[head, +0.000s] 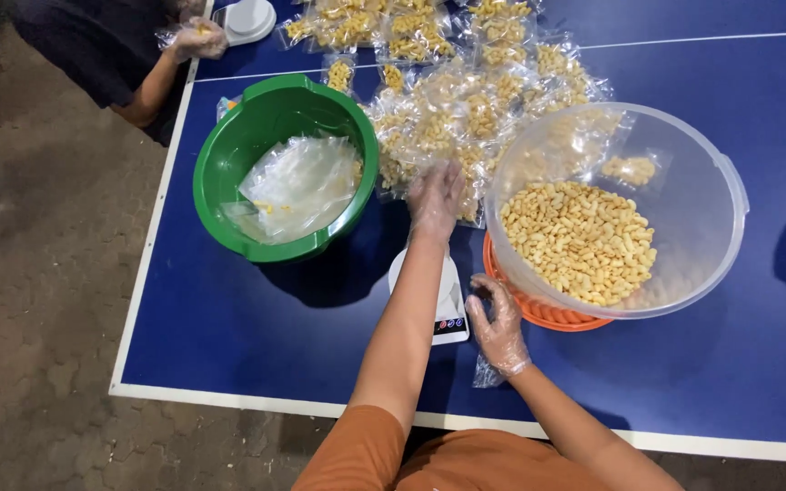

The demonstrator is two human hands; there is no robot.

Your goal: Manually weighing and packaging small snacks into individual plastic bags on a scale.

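Observation:
My left hand [436, 195], in a clear plastic glove, reaches forward with fingers spread and rests on a pile of small sealed bags of yellow snacks [466, 109]. My right hand [499, 327], also gloved, hovers with loosely curled fingers beside a small white scale [448, 309] and holds nothing I can see. A big clear bowl [720, 173] of loose yellow snacks [579, 238] sits on an orange lid [548, 314] just right of that hand. A green basin [229, 155] holding empty clear bags [297, 186] stands to the left.
Everything lies on a blue table [256, 327] with a white edge, above a paved floor [38, 273]. At the far left corner another person's gloved hand [197, 38] holds a bag by a second white scale [249, 18].

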